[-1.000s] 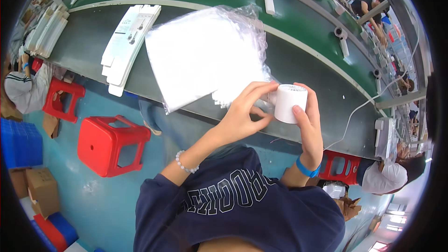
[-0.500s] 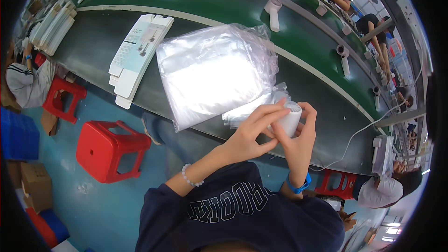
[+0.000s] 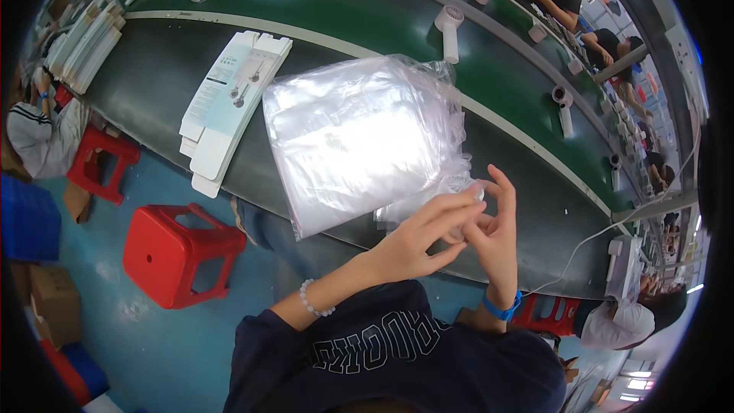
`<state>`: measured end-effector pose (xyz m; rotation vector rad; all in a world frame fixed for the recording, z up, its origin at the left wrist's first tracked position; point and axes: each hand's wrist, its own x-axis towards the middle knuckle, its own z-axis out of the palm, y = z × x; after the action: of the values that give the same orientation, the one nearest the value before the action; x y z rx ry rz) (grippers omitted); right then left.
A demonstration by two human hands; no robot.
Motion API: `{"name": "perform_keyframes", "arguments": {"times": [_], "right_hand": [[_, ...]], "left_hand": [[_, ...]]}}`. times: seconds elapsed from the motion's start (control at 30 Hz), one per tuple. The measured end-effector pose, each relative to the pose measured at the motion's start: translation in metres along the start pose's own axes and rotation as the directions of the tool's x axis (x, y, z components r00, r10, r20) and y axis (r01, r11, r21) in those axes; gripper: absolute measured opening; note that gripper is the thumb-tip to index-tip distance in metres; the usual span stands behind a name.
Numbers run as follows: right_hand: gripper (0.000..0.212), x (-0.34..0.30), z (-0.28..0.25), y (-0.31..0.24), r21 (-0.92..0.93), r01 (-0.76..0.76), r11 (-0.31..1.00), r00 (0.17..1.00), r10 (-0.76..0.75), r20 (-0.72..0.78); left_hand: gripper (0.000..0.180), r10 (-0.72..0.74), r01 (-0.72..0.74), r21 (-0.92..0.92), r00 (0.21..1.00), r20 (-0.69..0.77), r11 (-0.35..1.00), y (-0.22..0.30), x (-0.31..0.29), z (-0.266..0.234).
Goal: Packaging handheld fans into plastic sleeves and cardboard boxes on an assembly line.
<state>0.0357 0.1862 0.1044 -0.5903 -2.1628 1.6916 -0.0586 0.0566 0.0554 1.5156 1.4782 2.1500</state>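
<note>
Just over the bench's near edge, my left hand and my right hand meet with bent fingers around a white handheld fan. Most of the fan is hidden by my fingers; its round head showed more plainly a moment ago. Right beyond my hands lies a wide stack of clear plastic bags, shiny and creased. Smaller clear bags stick out at its near right corner, by my left fingertips. Left of the stack rests a flattened white and pale-blue printed carton.
A green conveyor belt runs behind the dark bench, carrying white handheld fans. More flat cartons are stacked far left. A white cable crosses at right. Red stools stand on the floor. Co-workers sit around.
My hands have closed further over the fan, hiding most of it, and sit slightly lower. The view has shifted a little, and fans on the belt appear slightly moved.
</note>
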Motion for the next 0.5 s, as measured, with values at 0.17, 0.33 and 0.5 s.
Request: {"name": "perform_keyframes", "arguments": {"times": [0.17,0.33,0.5], "right_hand": [[0.088,0.009,-0.006,-0.009,-0.061,0.045,0.997,0.997,-0.041,0.064],[0.079,0.043,0.002,0.013,-0.441,0.502,0.744,0.864,-0.46,0.207],[0.07,0.101,-0.031,-0.02,-0.505,0.581,0.638,0.774,-0.624,0.101]], "left_hand": [[0.058,0.021,-0.014,0.054,0.99,-0.139,0.998,-0.003,0.015,-0.025],[0.062,-0.206,0.19,-0.44,0.979,0.012,0.878,-0.001,0.016,-0.022],[0.053,-0.027,0.027,-0.001,0.994,-0.101,1.0,-0.009,0.005,-0.029]]}}
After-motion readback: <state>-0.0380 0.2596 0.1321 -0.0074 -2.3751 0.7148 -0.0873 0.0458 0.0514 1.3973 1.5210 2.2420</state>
